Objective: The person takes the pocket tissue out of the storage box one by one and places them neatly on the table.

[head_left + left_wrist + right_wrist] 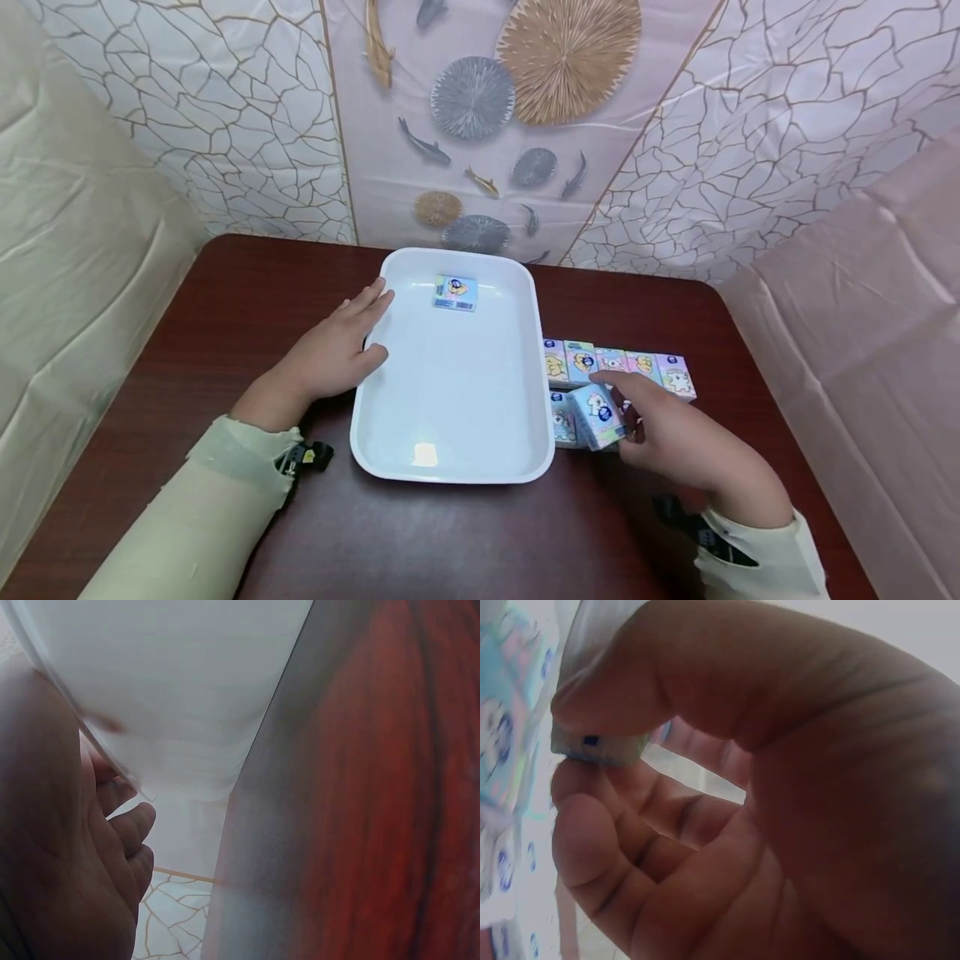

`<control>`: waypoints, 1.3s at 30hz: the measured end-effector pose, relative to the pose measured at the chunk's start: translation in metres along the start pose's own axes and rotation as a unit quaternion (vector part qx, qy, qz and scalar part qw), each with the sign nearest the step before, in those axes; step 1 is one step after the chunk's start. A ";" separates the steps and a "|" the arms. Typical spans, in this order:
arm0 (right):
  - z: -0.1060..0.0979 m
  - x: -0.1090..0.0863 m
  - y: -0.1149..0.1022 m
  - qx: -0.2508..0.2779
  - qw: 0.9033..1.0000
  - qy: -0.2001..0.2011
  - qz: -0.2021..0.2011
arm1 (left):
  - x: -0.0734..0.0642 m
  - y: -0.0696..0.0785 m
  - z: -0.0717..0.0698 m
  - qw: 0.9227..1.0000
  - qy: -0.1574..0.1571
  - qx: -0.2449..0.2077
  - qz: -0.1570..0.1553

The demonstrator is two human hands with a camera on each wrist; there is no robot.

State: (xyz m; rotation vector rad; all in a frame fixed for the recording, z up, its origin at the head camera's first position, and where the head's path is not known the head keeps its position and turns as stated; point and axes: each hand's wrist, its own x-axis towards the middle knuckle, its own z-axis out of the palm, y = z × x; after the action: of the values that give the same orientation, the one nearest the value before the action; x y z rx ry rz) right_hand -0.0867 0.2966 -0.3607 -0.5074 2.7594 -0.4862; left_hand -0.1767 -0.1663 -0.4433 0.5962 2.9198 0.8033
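Note:
A small pastel cartoon-printed box (598, 425) is pinched between the thumb and fingers of my right hand (675, 433), tilted just beyond the tray's right rim. In the right wrist view, one edge of that box (604, 746) shows between thumb and fingertips. My left hand (330, 350) rests at the left rim of a white rectangular tray (457, 392), fingers extended and thumb spread over the edge. From the left wrist view, the tray's underside (195, 682) slants above the table beside the fingers. One similar box (455, 293) lies inside the tray near its far end.
Several more cartoon boxes (611, 360) stand in rows against the tray's right side, partly hidden by my right hand. Dark red-brown tabletop (300, 517) surrounds the tray. A patterned cloth wall (262, 125) rises behind the table, with pale cloth on both sides.

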 end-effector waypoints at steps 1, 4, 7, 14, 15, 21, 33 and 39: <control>0.001 -0.002 0.004 0.002 1.000 0.004 0.008 | 0.000 0.000 0.000 1.000 0.001 0.000 0.001; 0.002 -0.009 0.014 0.001 1.000 0.017 0.022 | 0.001 -0.001 0.000 1.000 0.004 0.002 0.005; 0.003 -0.014 0.023 -0.004 0.999 0.029 0.028 | 0.001 -0.001 0.000 1.000 0.004 0.005 0.006; 0.005 -0.024 0.042 0.001 0.998 0.039 0.046 | 0.002 0.000 -0.001 1.000 0.003 0.008 0.004; 0.005 -0.025 0.045 0.001 0.998 0.039 0.048 | 0.002 0.001 -0.001 1.000 0.003 0.007 0.005; 0.007 -0.029 0.060 -0.002 0.997 0.042 0.060 | 0.000 0.002 -0.001 1.000 0.005 0.010 0.010; 0.010 -0.035 0.088 0.007 0.994 0.041 0.104 | -0.001 0.002 -0.003 1.000 0.005 0.028 0.011; 0.013 -0.036 0.102 0.013 0.993 0.039 0.110 | -0.001 0.002 -0.001 0.999 0.007 0.029 0.015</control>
State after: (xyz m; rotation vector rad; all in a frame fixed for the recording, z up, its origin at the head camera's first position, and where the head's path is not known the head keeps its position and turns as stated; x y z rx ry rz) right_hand -0.0796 0.3970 -0.4025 -0.1784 2.8341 -0.4964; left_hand -0.1757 -0.1660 -0.4414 0.6423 2.9623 0.7304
